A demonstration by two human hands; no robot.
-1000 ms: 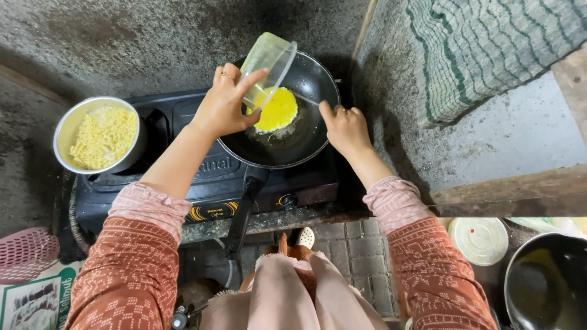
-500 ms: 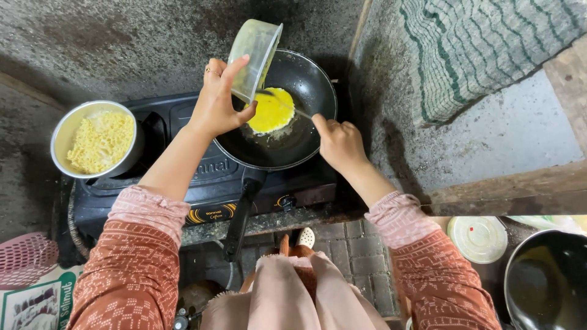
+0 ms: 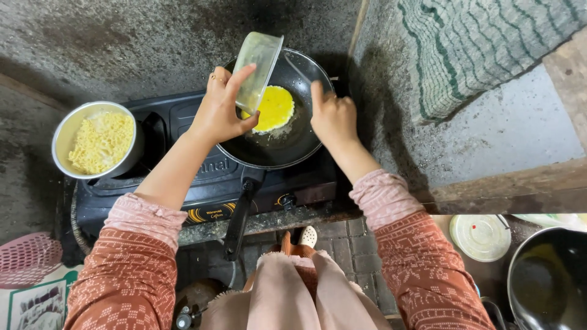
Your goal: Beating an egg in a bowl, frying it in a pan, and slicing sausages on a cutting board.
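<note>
The tub point(image 3: 258, 68) – clear plastic – is tipped over the black pan point(image 3: 299, 137) on the stove point(image 3: 183, 183), above the yellow egg point(image 3: 273, 109), with the left hand point(image 3: 221, 110) clamped around it. The right hand point(image 3: 333, 116) is at the pan's right rim, fingers curled together – whether it grips anything I cannot tell. A pot point(image 3: 98, 142) of noodles sits on the left burner.

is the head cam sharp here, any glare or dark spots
Head view: mostly sharp, with soft, even light; the egg in the pan is bright but not blown out; the clear tub in the left hand shows faint sheen; deep shadow under the stove; edges bow from the wide lens.
</note>
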